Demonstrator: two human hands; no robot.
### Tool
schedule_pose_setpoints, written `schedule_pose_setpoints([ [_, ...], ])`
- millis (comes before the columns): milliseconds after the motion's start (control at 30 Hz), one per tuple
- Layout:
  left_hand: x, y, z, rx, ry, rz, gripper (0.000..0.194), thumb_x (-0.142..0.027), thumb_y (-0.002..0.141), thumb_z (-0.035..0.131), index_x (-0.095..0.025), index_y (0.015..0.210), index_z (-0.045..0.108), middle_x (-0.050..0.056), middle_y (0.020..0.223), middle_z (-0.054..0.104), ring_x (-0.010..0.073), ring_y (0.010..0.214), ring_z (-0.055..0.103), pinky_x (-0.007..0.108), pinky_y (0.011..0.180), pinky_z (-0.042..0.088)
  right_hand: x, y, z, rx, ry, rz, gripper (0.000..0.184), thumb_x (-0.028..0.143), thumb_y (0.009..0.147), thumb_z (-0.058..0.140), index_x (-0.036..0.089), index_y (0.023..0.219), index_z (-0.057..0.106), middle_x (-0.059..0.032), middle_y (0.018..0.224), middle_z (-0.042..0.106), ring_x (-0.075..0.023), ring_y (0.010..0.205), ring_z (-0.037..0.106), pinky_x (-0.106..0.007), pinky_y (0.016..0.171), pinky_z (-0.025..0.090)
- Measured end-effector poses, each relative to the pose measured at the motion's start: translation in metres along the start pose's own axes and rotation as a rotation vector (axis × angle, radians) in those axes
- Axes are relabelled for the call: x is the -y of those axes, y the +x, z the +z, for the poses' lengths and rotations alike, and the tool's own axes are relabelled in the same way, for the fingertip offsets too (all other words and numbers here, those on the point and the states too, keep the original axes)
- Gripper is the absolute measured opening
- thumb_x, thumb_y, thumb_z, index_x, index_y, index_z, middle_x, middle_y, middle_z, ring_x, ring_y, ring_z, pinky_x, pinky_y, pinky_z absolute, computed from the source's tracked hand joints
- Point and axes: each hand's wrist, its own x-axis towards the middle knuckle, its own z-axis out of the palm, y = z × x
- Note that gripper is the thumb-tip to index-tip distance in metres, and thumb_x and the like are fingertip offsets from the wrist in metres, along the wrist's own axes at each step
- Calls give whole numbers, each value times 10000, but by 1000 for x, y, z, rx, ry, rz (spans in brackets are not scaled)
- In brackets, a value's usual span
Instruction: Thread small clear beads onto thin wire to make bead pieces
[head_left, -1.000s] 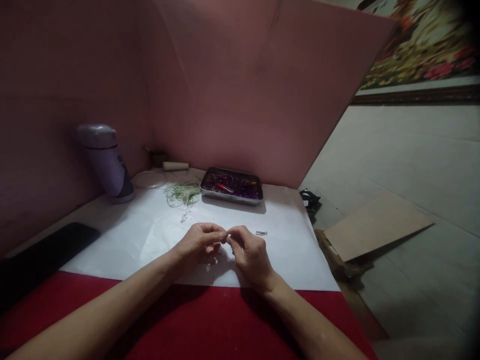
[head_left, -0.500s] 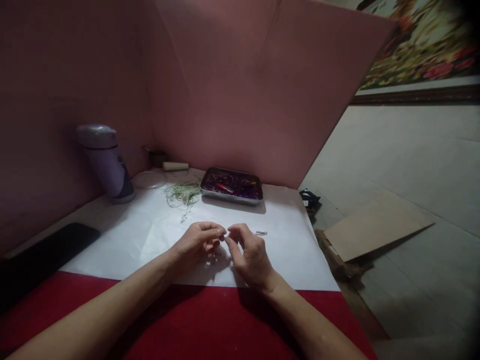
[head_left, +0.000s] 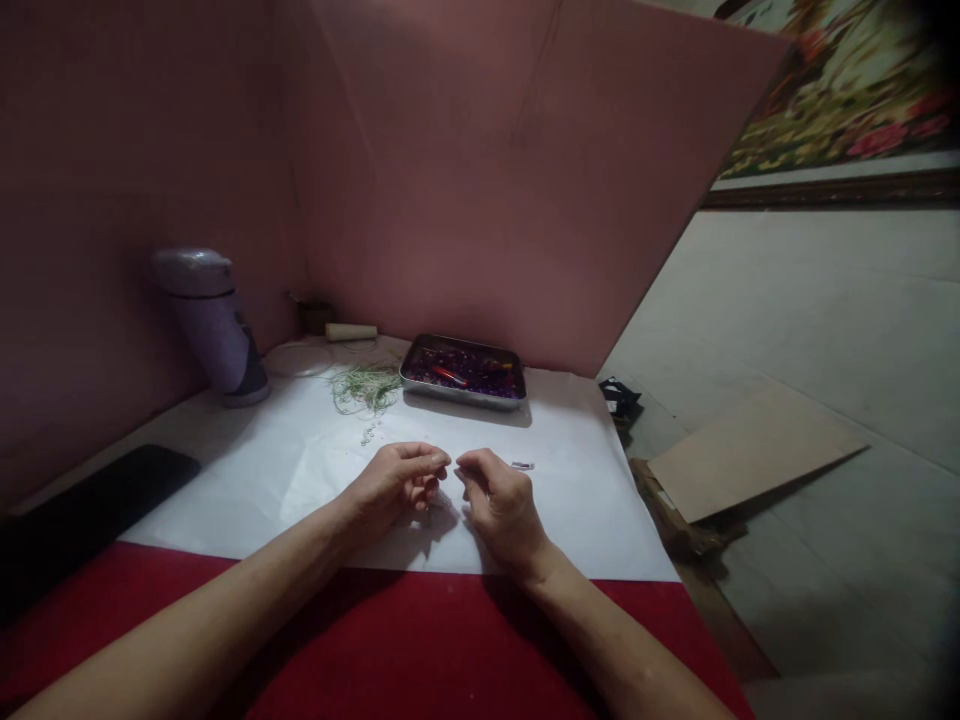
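My left hand [head_left: 395,482] and my right hand [head_left: 498,504] hover close together over a white paper sheet [head_left: 300,470], fingertips almost meeting. Both pinch with thumb and forefinger; whatever is between them is too small to make out. A small silvery piece [head_left: 523,465] lies on the paper just right of my right hand. A few tiny clear beads [head_left: 369,433] sit on the paper beyond my left hand. Farther back are a tangle of green thread [head_left: 366,385] and a metal tray [head_left: 463,371] of purple beads.
A lilac flask [head_left: 212,325] stands at the back left, with a white roll [head_left: 350,332] and a clear lid [head_left: 300,360] near the pink wall. A black flat object [head_left: 90,505] lies left. The red tablecloth [head_left: 420,640] ends at right above a floor with cardboard [head_left: 750,455].
My two hands have sunk slightly toward the paper and the pinched fingertips have drawn a little apart. Nothing else moved.
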Motion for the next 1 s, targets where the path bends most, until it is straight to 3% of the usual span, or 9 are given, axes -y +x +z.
schedule_pose_setpoints([
  [1000, -1, 0, -1, 10, 14, -6, 209, -280, 654, 697, -113, 699, 580, -8, 588, 528, 49, 429, 443, 187, 396, 336, 1, -2, -2, -5, -104, 17, 111, 148, 804, 446, 174, 776, 550, -22, 680, 629, -114, 532, 541, -213, 527, 405],
])
